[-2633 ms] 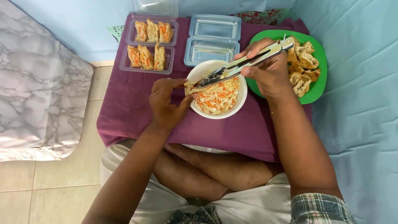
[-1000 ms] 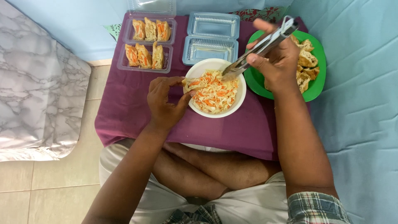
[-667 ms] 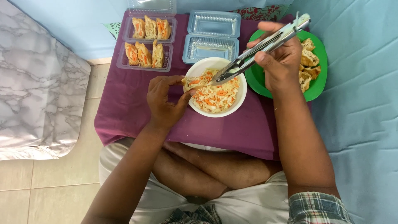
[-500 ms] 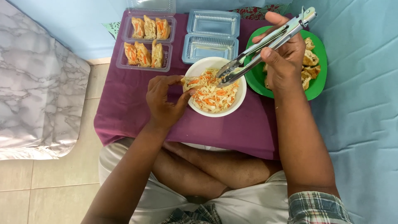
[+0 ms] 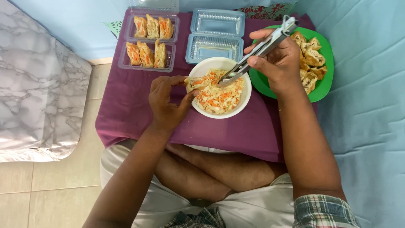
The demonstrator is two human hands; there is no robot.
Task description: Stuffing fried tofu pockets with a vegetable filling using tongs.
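Left hand (image 5: 166, 101) pinches a tofu piece (image 5: 195, 82) at the near-left rim of the white bowl (image 5: 202, 110), fingers closed on it. Right hand (image 5: 278, 63) is clamped around metal tongs (image 5: 257, 52); tong tips sit close together in the shredded filling (image 5: 219, 93) inside the bowl. Bowl rests on the purple cloth (image 5: 126, 109). Green plate (image 5: 325, 80) of fried tofu lies just right of the bowl, under the right hand. Two clear trays (image 5: 148, 40) with stuffed pieces sit far left; an empty tray (image 5: 215, 36) lies beside them.

Clear lid (image 5: 154, 5) cut off at top; tong tips (image 5: 225, 80) perhaps buried.
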